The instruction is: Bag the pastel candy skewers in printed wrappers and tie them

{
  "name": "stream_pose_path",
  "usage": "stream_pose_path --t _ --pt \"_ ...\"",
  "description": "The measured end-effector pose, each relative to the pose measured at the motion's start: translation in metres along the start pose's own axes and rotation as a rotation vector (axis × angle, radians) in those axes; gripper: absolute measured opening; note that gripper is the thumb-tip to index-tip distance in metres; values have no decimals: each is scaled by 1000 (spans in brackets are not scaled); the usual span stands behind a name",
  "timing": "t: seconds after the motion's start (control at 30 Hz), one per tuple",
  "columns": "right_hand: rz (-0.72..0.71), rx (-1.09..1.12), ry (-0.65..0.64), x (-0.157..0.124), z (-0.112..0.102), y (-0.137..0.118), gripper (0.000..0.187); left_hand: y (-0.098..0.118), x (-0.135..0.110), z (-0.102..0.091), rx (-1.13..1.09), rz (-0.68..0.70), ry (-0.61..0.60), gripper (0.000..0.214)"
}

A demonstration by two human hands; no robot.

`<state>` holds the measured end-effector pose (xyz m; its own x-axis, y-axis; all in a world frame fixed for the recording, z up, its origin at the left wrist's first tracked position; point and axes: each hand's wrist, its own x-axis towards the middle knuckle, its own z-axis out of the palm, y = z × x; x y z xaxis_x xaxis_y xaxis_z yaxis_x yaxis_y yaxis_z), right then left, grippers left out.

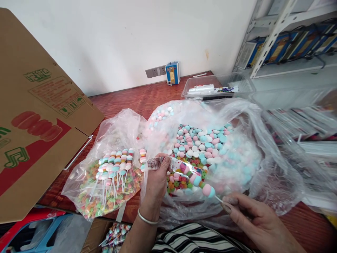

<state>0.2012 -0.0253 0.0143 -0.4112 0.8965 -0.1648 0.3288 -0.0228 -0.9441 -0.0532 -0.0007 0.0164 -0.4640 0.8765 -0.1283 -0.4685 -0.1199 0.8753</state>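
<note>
My left hand [157,173] pinches a clear printed candy wrapper [176,164] above an open plastic bag. My right hand [247,212] grips the white stick of a marshmallow skewer [209,190], whose upper end is inside the wrapper while its lower pink and blue pieces stick out. Below the hands, loose pink, white and blue marshmallows [195,144] fill the bag, with colored gummy rings [181,181] nearest me. To the left, several finished-looking marshmallow skewers [115,165] lie on a second bag of gummy rings [102,202].
A big cardboard box [34,116] stands at the left. Behind the bags is a clear plastic tray [218,82]; a blue device [172,73] sits by the wall. Stacked wrappers [302,121] and a metal shelf [273,38] are on the right. Wrapped skewers [116,236] lie below the table edge.
</note>
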Motion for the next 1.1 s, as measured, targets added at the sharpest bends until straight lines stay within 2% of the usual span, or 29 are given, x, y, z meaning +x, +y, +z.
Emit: stream_pose_path --t 0.17,0.3,0.37,0.47,0.6,0.67,0.7,0.77,0.87,0.93,1.0,1.03,1.1 --pt "-3 57 -8 2 14 13 32 3 -1 13 -167 -187 -96 16" --pt "36 304 5 6 41 23 30 -3 -2 31 -412 -255 4 6" --pt "18 319 18 8 51 23 28 -7 -2 38 -482 -281 54 9" --pt "-157 81 115 9 58 20 19 -11 -1 45 -521 -293 112 8" --pt "-529 -366 385 12 55 18 11 -16 0 48 -529 -327 119 7" --pt "-602 -480 452 15 52 18 9 -19 1 46 -524 -353 105 9" --pt "-565 -462 435 16 51 17 15 -20 1 45 -525 -360 94 9" --pt "-358 -245 307 19 50 15 28 -22 2 43 -532 -362 76 9" --pt "105 352 49 23 52 8 40 -23 3 41 -535 -383 58 11" --pt "334 684 -93 24 55 3 42 -23 4 41 -538 -392 46 13" --pt "421 831 -163 24 58 0 38 -22 4 42 -545 -401 43 15" --pt "405 832 -164 25 59 1 37 -21 4 42 -546 -407 50 15" --pt "260 673 -92 25 60 4 35 -19 3 44 -533 -424 80 14"
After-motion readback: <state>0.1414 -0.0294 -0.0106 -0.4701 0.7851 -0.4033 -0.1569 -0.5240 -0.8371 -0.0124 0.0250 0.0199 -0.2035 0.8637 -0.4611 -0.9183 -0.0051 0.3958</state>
